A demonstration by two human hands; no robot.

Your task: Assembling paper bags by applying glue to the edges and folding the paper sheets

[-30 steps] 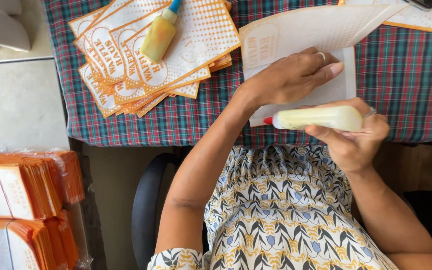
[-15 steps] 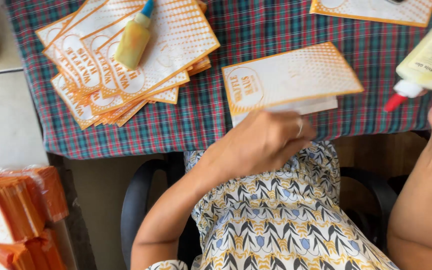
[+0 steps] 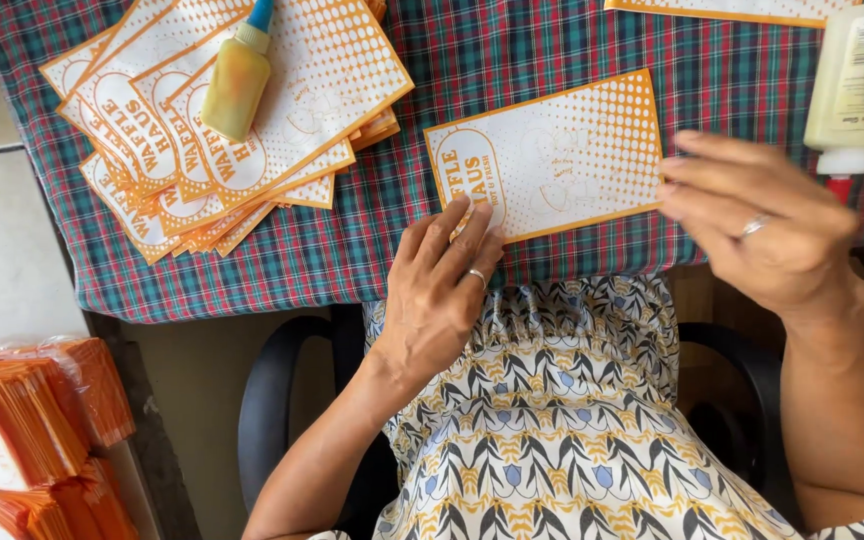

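Observation:
A white and orange printed paper envelope (image 3: 552, 155) lies flat on the plaid tablecloth (image 3: 352, 250), slightly tilted. My left hand (image 3: 437, 295) rests its fingertips on the envelope's lower left corner and holds nothing. At the envelope's right edge, my right hand (image 3: 762, 225) has its fingers spread, the fingertips touching or just over the paper. A pale yellow glue bottle with a red tip (image 3: 857, 80) lies on the cloth just beyond my right hand, apart from it.
A fanned pile of the same envelopes (image 3: 202, 170) lies at the left of the table, with a yellow glue bottle with a blue cap (image 3: 235, 85) on top. Another printed sheet (image 3: 732, 10) is at the far edge. Bundled orange envelopes (image 3: 22, 440) sit at lower left. A black chair arm (image 3: 272, 400) is beside my lap.
The envelope now lies printed side up. My right hand has let go of the red-tipped glue bottle, which now lies on the table, and moved to the envelope's right edge.

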